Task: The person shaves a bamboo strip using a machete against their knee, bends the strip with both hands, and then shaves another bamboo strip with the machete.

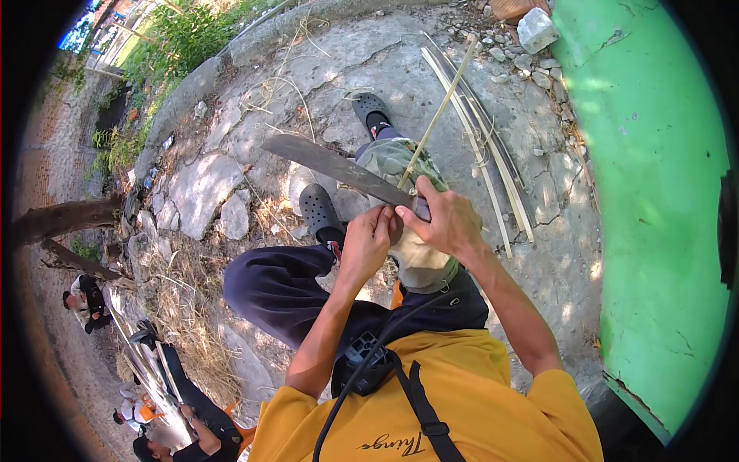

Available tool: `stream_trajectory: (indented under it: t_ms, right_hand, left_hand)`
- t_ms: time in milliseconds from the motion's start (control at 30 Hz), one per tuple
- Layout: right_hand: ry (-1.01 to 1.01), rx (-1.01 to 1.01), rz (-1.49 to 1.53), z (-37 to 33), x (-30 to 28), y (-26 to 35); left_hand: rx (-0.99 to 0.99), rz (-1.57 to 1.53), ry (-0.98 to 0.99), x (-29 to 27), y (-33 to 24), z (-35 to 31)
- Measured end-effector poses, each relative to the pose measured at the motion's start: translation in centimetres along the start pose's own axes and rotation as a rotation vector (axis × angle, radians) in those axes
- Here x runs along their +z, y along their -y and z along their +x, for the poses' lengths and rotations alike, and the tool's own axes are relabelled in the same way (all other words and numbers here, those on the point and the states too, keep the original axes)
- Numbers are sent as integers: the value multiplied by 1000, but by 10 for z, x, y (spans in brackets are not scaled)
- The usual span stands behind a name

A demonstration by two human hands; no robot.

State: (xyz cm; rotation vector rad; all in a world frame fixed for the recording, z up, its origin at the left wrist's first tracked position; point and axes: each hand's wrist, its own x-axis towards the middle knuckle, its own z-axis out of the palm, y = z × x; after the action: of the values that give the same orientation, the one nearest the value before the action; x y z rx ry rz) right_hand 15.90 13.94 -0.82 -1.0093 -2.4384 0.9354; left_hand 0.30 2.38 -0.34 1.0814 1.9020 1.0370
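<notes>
A long dark machete point(331, 167) reaches to the left above my raised right knee, its broad end farthest from me. My right hand point(446, 219) is closed round its near end, where the handle is mostly hidden by the fingers. A thin pale bamboo strip point(440, 112) slants down from the upper right and passes behind the blade. In line with it, my left hand point(366, 242) is closed in a pinch just below the blade; the pinched end itself is hidden. Beneath both hands, a camouflage-patterned cloth point(419, 258) covers the knee.
Several split strips point(481, 142) lie on the cracked concrete to the right. A green panel point(650, 192) borders the right side. Pale fibre curls point(269, 92) lie ahead. At lower left, a person in dark clothes point(192, 408) sits near more strips; others are beyond.
</notes>
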Motion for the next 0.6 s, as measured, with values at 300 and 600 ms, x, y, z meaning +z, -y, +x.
stream_trajectory:
  t_ms: [300,600]
  right_hand:
    - [-17,119,70,2,-8,6]
    - [25,176,97,13,-17,-5]
  left_hand:
    - [26,0,-16,-12,-1,-18]
    - [-104,-45,17,-20,-3,-64]
